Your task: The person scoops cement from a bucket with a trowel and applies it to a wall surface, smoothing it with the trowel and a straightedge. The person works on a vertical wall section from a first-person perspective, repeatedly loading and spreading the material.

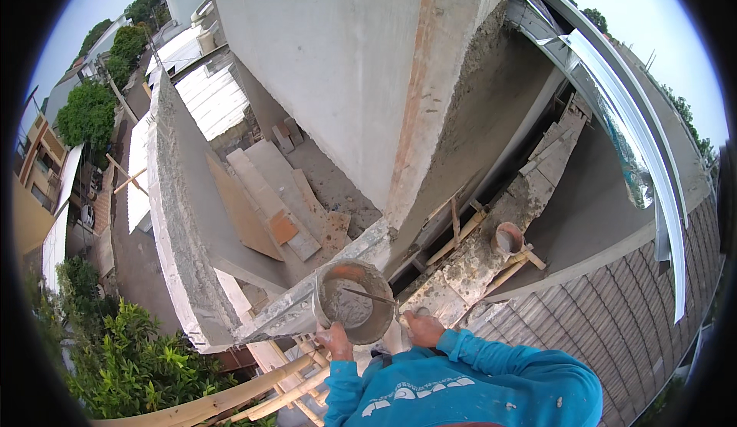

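Bucket point(378, 321) with grey mortar point(350, 308) was over the wall ledge point(285, 316), just far and right of the left hand point(335, 342), which pinched its near rim. Right hand point(424, 329) was curled, right of the bucket; grip could not be told. Smaller bucket point(518, 246) stood farther right on planks point(470, 272).

- Outdoor building site, raised well above a street point(138, 273) at left.
- Centre: tall grey wall point(322, 58), edges rough, unfinished.
- Near: bucket point(378, 283) with pale grey mix inside; bamboo poles point(284, 377) to its left.
- Right: spattered plank walkway point(468, 269), tiled roof point(599, 312) beyond.
- Far left: trees point(90, 116), pale sheet roofs point(213, 98), neighbouring buildings point(37, 189).
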### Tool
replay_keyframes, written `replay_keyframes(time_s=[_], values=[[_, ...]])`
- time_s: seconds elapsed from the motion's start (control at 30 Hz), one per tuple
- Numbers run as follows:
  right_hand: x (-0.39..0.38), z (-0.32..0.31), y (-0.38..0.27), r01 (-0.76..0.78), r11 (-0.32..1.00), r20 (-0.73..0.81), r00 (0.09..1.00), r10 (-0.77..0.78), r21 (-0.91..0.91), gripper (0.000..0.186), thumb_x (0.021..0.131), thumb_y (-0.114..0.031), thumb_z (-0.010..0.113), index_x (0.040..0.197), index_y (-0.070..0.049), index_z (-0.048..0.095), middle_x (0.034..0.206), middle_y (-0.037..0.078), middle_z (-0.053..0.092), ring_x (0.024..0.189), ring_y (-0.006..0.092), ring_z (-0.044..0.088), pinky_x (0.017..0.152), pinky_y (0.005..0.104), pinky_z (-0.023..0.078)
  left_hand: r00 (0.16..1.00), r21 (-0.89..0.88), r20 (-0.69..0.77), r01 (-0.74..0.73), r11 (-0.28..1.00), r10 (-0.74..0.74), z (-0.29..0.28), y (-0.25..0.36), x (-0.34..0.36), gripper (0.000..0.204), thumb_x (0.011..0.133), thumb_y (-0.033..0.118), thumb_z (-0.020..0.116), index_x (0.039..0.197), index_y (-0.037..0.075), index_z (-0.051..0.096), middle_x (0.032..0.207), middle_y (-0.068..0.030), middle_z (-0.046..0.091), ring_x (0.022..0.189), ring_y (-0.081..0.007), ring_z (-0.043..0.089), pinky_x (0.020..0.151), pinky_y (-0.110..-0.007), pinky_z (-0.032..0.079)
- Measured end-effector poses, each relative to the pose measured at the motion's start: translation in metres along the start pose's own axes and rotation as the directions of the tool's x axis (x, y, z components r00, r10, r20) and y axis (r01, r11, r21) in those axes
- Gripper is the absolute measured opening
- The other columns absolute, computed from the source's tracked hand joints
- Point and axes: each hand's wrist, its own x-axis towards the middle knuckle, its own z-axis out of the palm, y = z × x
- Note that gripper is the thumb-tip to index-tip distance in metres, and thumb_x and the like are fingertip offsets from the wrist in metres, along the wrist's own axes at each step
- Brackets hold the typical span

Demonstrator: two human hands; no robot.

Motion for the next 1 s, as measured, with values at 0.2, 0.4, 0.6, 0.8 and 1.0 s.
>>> replay_keyframes(time_s=[0.2,0.4,0.6,0.8,1.0], values=[[0.033,-0.006,-0.020,0.010,0.999,0.067,0.998,-0.008,-0.032,0.050,0.080,-0.016,0.058,0.124,0.000,0.039,0.096,0.028,0.064,0.088,0.0444,0.064,0.074,0.0585,0.048,0.993,0.299,0.085,-0.104,0.949,0.082,0.038,0.017,-0.003,0.074,0.069,-0.013,0.047,0.142,-0.001,0.044,0.124,-0.0126,0.062,0.103,-0.0202,0.061,0.091,-0.028,0.047],[0.029,-0.046,-0.012,0.077,0.997,0.026,0.997,-0.076,-0.028,0.044,0.079,-0.010,0.056,0.119,-0.002,0.042,0.090,0.027,0.065,0.084,0.0453,0.065,0.070,0.0550,0.050,0.993,0.250,0.115,-0.064,0.966,0.036,0.056,0.043,0.003,0.070,0.070,-0.014,0.045,0.140,-0.003,0.046,0.122,-0.0122,0.061,0.103,-0.0197,0.061,0.091,-0.028,0.046],[0.040,-0.048,-0.040,0.142,0.990,0.030,0.989,-0.142,-0.022,0.045,0.078,-0.009,0.056,0.120,-0.001,0.042,0.094,0.026,0.064,0.084,0.0445,0.065,0.070,0.0544,0.050,0.979,0.185,0.185,-0.118,0.976,0.084,0.074,0.053,0.015,0.067,0.072,-0.014,0.047,0.139,-0.003,0.047,0.119,-0.0113,0.063,0.102,-0.0176,0.061,0.091,-0.028,0.047],[0.029,-0.082,-0.019,0.105,0.994,-0.011,0.994,-0.105,-0.003,0.043,0.082,-0.019,0.060,0.110,0.007,0.040,0.089,0.029,0.063,0.088,0.0477,0.062,0.076,0.0546,0.050,0.989,0.202,0.121,-0.105,0.974,0.082,0.088,0.065,0.014,0.067,0.074,-0.014,0.047,0.140,-0.003,0.046,0.125,-0.0123,0.061,0.109,-0.0177,0.058,0.096,-0.028,0.043],[0.055,-0.119,0.006,-0.181,0.867,0.456,0.888,-0.059,0.464,0.039,0.087,-0.024,0.061,0.110,0.001,0.042,0.078,0.014,0.059,0.058,0.0272,0.061,0.052,0.0408,0.052,0.932,0.331,0.260,-0.332,0.883,0.253,0.108,0.082,0.000,0.069,0.073,-0.015,0.045,0.140,0.000,0.047,0.129,-0.0137,0.059,0.115,-0.0187,0.056,0.099,-0.028,0.041]])
